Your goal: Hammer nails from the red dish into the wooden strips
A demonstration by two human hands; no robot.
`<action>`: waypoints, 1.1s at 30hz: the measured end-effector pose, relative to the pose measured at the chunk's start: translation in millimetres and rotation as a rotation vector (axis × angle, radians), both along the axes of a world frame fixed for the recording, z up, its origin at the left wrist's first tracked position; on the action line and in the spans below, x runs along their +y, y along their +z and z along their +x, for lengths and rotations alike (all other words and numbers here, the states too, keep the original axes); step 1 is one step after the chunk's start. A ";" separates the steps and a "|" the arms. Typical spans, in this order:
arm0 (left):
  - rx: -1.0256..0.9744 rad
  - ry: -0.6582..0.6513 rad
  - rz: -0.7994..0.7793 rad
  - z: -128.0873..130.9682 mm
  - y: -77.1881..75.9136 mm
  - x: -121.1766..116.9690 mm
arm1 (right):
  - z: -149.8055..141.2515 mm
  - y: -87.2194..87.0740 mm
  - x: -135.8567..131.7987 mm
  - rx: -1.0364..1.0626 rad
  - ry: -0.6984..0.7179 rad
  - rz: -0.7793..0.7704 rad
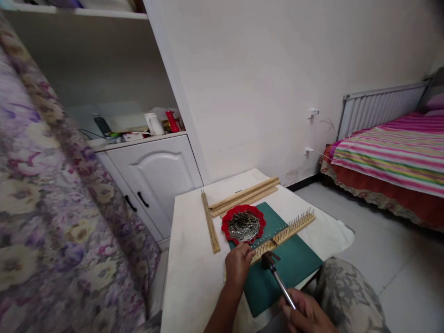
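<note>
My right hand is wrapped round the handle of a claw hammer. The hammer's dark head hangs just in front of a wooden strip with rows of upright nails. At the strip's left end, my left hand has thumb and fingers pinched together among the nails; what is between the fingertips is too small to make out. Beneath the strip lies a dark green mat. A red scalloped bowl full of loose nails stands behind my left hand, partly on the mat.
More wooden strips lie at the back of the white-covered table, and another strip lies to the left. A white cabinet and a floral curtain are on the left. A bed stands at the right.
</note>
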State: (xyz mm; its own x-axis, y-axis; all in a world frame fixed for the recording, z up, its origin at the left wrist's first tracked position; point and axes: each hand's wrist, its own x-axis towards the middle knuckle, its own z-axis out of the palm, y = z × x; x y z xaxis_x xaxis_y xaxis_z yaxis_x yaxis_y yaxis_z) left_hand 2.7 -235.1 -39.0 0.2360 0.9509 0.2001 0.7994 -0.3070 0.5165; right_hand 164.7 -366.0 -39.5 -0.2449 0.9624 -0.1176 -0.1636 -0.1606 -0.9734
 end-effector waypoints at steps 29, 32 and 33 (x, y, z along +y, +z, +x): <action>-0.072 0.025 -0.032 0.1 1.5 -2.8 | -10.8 10.8 20.3 -0.049 0.005 -0.002; -0.124 -0.012 0.008 -3.9 0.1 -4.1 | -2.9 -10.4 7.8 -0.033 -0.014 0.008; -0.136 -0.025 0.018 -5.4 0.0 -5.4 | -1.1 -19.1 5.3 -0.023 -0.009 0.001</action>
State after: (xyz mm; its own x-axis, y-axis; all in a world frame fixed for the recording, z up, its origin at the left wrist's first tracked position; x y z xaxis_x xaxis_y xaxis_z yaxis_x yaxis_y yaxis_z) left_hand -2.6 -240.5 -39.0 0.2293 0.9409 0.2492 0.7139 -0.3366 0.6140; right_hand 163.5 -360.7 -58.6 -0.2336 0.9646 -0.1224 -0.1426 -0.1585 -0.9770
